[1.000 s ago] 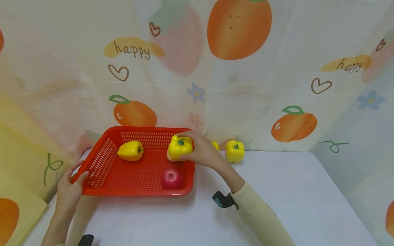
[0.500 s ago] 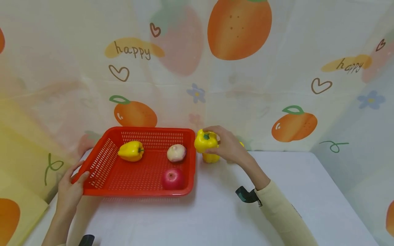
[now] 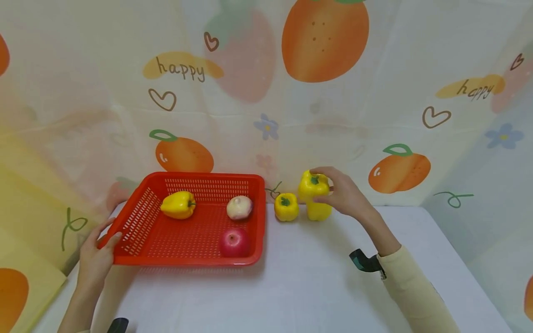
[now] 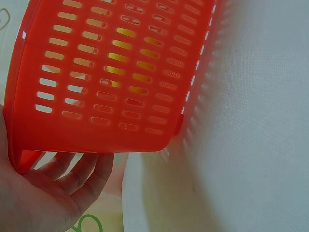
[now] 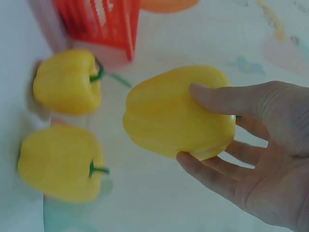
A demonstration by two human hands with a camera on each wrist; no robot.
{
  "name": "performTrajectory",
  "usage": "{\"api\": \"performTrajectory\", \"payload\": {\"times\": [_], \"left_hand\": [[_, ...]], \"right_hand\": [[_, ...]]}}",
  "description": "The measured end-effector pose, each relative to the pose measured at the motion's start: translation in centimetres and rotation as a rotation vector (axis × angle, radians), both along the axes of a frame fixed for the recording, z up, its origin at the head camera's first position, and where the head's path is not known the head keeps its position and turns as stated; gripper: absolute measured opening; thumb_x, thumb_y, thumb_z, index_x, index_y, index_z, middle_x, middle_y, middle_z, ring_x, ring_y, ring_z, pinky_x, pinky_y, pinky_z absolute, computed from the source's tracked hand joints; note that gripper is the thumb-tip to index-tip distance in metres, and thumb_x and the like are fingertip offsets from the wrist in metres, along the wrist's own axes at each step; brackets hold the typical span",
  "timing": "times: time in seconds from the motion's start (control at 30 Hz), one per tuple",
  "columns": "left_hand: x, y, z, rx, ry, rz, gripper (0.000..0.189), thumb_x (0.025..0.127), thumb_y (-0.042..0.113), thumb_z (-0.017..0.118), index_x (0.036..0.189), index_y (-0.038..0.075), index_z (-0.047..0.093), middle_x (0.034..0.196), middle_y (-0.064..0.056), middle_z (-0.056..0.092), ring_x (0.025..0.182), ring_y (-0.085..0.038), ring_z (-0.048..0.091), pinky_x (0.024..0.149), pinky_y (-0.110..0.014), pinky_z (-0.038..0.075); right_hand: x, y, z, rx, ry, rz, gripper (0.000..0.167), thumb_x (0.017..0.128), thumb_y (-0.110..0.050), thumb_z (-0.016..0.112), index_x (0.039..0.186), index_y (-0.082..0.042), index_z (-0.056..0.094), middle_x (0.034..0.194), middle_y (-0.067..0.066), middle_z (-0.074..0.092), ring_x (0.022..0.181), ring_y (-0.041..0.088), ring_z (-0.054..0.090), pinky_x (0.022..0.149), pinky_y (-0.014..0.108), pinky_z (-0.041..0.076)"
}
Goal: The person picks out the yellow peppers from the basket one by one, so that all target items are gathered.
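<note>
My right hand (image 3: 343,192) holds a yellow bell pepper (image 3: 313,186) in the air, thumb on one side and fingers on the other, as the right wrist view shows. Below and behind it stands a second yellow pepper (image 3: 319,212), partly covered in the head view. A third yellow pepper (image 3: 286,207) stands just right of the red plastic basket (image 3: 187,261). With my left hand (image 3: 95,254) I grip the basket's left rim. In the basket lie a yellow pepper (image 3: 178,205) on its side, a whitish garlic bulb (image 3: 239,207) and a red apple (image 3: 234,242).
A white-covered table (image 3: 316,286) carries everything. Behind it hangs a fruit-printed cloth (image 3: 325,138), which also runs along both sides. The basket takes up the left half of the table.
My right hand has carried the yellow pepper out from over the basket toward the right, uncovering the garlic bulb and the pepper beside the basket. The left hand and the basket stay put.
</note>
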State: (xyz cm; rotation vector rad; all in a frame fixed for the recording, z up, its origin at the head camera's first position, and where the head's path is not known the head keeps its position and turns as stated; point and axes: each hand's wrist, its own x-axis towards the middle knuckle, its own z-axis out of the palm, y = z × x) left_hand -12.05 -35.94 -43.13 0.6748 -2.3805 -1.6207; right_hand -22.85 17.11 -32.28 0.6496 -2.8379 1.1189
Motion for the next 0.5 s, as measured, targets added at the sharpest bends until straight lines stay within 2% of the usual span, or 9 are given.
{"api": "performTrajectory", "payload": {"times": [0.3,0.5], "left_hand": [[-0.1,0.1,0.2,-0.004,-0.004,0.01,0.056,0.103,0.032,0.047,0.155,0.027,0.029,0.146,-0.027,0.032,0.081,0.007,0.05,0.065,-0.011,0.05],[-0.1,0.2,0.1,0.003,0.017,0.022,0.054,0.102,0.028,0.049,0.154,0.025,0.033,0.139,-0.025,0.037,0.077,0.009,0.051,0.064,-0.013,0.051]], "right_hand": [[-0.3,4.1,-0.6,0.054,-0.001,-0.088,0.061,0.084,-0.004,0.075,0.139,-0.002,0.048,0.144,0.022,0.043,0.128,0.042,0.042,0.1,0.059,0.041],[-0.6,6.0,-1.5,0.103,-0.026,-0.124,0.062,0.084,-0.004,0.074,0.14,0.0,0.047,0.144,0.025,0.042,0.125,0.043,0.043,0.1,0.061,0.04]]}}
